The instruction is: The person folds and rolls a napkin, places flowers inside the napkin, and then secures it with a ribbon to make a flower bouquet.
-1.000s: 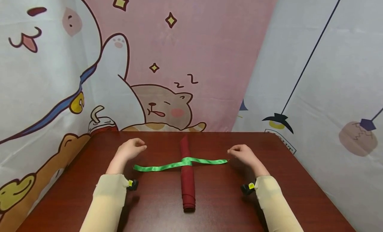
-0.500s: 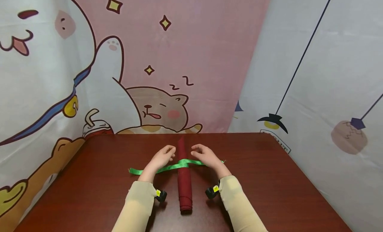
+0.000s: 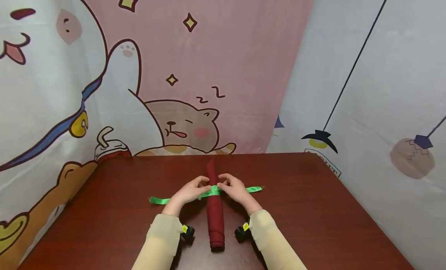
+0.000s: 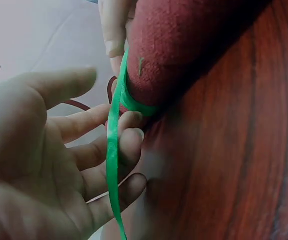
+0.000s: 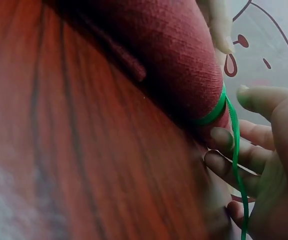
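Note:
A dark red rolled-up cloth (image 3: 216, 223) lies lengthwise on the table. Around it, past its middle, goes a green ribbon (image 3: 215, 191) whose two tails stretch left and right. My left hand (image 3: 190, 189) is at the roll's left side, thumb apart from the loosely bent fingers. In the left wrist view the ribbon's tail (image 4: 112, 155) passes across those fingers, with fingertips right at the cloth. On the other side, my right hand (image 3: 235, 189) has its thumb near the band. The right wrist view shows the other tail (image 5: 236, 155) hanging across its fingers, not pinched.
The dark brown wooden table (image 3: 296, 208) extends around the roll. Behind it and along both sides hangs a cartoon-printed cloth (image 3: 244, 68). Each wrist carries a small black camera, the left camera (image 3: 188, 233) and the right camera (image 3: 242, 233) being beside the roll.
Both hands have come inward from beyond the ribbon's tail ends to the roll, left hand rightward and right hand leftward. The cloth roll and ribbon stay in place; the head view has shifted slightly.

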Available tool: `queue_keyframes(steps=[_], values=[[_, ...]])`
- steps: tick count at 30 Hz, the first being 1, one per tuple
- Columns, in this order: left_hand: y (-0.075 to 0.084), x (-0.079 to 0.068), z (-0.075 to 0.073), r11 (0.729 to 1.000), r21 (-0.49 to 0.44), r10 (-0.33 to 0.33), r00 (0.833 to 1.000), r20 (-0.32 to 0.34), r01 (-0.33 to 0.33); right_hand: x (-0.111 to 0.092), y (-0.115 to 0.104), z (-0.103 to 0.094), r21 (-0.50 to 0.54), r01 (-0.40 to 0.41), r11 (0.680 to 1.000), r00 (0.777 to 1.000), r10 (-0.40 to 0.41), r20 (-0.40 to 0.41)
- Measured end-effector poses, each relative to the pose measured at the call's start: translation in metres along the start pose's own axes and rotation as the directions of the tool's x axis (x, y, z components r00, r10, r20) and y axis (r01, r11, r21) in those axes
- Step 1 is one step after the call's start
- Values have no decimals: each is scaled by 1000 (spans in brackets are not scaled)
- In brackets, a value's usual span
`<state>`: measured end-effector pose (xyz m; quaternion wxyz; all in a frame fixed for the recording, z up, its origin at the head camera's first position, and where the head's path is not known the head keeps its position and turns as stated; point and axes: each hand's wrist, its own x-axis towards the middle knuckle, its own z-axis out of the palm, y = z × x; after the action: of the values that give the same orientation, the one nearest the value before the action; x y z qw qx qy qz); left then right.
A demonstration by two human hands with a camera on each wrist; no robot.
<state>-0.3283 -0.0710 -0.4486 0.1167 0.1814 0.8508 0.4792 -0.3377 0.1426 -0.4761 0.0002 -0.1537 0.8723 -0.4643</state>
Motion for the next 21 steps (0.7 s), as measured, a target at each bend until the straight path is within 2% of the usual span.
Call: queue_keyframes(steps=[12, 21], values=[[-1, 1, -2, 991, 131, 15, 999, -50, -8, 3, 3, -6, -20, -19, 1000, 1000, 20, 14], [4, -2, -6, 981, 196, 16, 998, -58, -4, 4, 0, -10, 28, 45, 999, 999, -45, -5]])
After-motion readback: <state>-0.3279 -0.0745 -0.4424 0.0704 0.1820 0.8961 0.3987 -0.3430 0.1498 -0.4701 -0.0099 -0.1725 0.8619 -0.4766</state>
